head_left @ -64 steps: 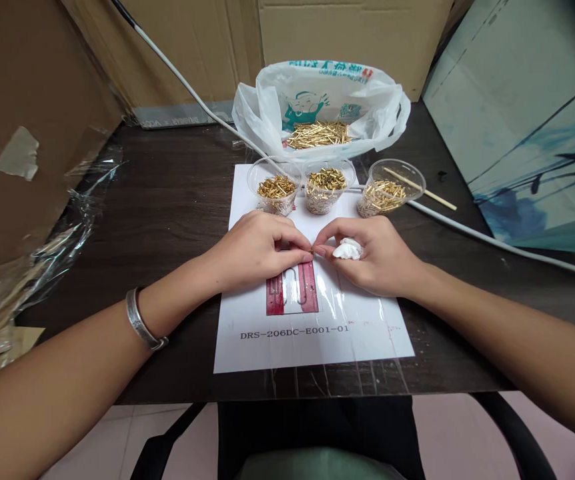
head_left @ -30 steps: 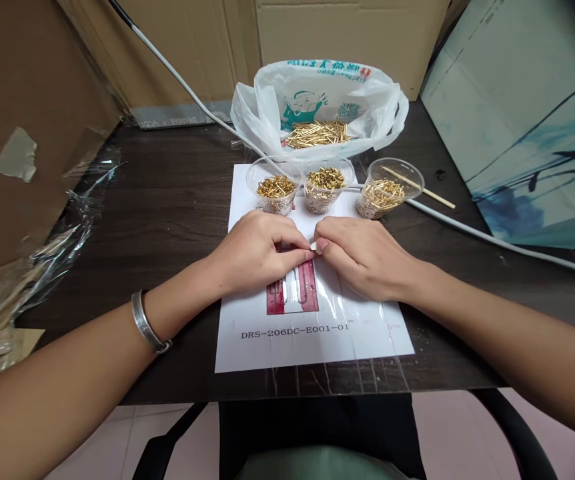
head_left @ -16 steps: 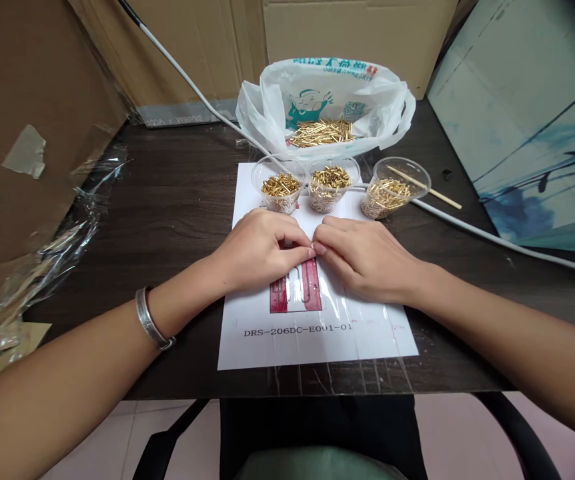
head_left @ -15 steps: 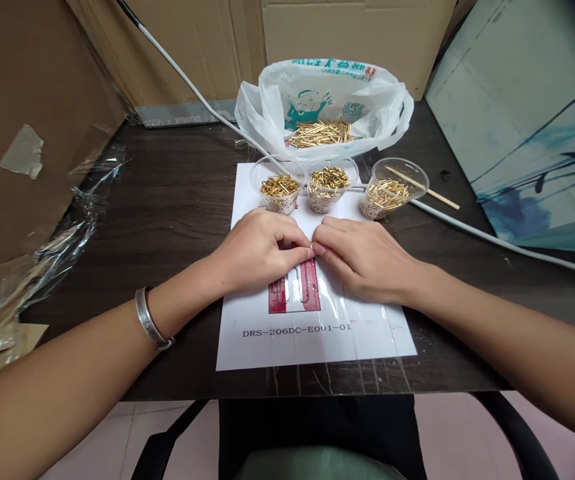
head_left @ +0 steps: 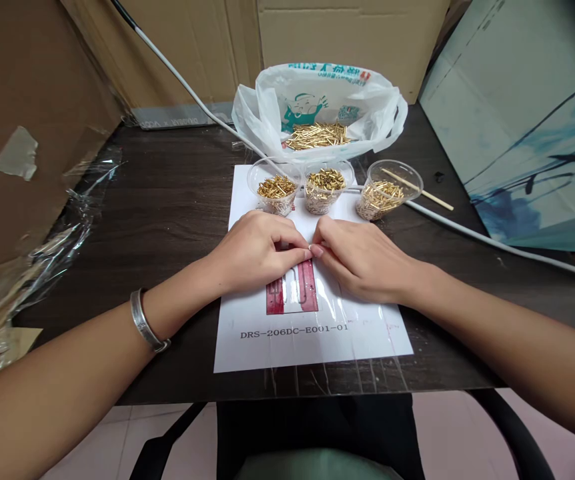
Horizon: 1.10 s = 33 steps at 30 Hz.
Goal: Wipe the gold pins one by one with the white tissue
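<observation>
My left hand (head_left: pixel 260 252) and my right hand (head_left: pixel 360 260) meet fingertip to fingertip over a printed sheet (head_left: pixel 255 357). Both are closed in a pinch; whatever lies between the fingertips is too small to make out. Under them a red and white printed picture (head_left: pixel 309 293) is partly covered by my left hand. Just beyond the hands stand a left plastic cup (head_left: pixel 276 190) and a middle plastic cup (head_left: pixel 325 190), each with small gold-coloured metal pieces. A right plastic cup (head_left: pixel 382 197) leans over, also holding gold pieces.
Behind the cups sits a white plastic bag (head_left: pixel 260 127) with many gold pins (head_left: pixel 317 135). A thin wooden stick (head_left: pixel 437 200) rests by the right cup. A white cable (head_left: pixel 492 237) crosses the table. Cardboard (head_left: pixel 327 40) walls the back, and crumpled clear film (head_left: pixel 52 260) lies left.
The whole view has shifted slightly left. My hands remain together in nearly the same pinch; the right knuckles look slightly more bent.
</observation>
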Each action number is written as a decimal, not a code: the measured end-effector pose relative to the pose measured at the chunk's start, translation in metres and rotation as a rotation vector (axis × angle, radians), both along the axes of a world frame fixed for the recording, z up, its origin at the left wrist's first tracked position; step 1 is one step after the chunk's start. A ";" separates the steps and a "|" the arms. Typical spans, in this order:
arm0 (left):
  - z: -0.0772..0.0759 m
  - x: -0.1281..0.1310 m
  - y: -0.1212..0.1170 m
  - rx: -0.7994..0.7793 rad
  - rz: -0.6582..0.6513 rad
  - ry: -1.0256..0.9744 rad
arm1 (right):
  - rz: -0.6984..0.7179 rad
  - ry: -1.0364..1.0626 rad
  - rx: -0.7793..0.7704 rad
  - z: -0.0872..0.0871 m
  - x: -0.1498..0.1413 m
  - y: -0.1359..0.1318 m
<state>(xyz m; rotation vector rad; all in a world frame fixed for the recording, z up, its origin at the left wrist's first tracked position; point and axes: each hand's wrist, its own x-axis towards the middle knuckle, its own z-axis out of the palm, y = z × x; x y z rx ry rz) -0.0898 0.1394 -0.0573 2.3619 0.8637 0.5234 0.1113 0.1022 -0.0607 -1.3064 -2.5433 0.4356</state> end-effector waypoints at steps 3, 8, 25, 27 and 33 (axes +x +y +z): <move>0.000 0.000 0.000 -0.011 0.007 -0.002 | 0.008 0.010 0.027 -0.002 0.001 0.001; 0.000 0.001 0.000 -0.007 0.038 0.006 | 0.012 0.035 0.041 -0.004 0.001 0.002; -0.001 0.001 0.002 0.011 -0.015 -0.033 | -0.001 0.106 -0.030 0.001 0.007 0.001; -0.001 0.000 0.002 0.003 -0.013 -0.036 | -0.025 0.139 -0.030 0.001 0.008 0.002; -0.002 0.000 0.002 -0.015 -0.004 -0.034 | -0.015 0.237 -0.026 -0.002 0.010 0.003</move>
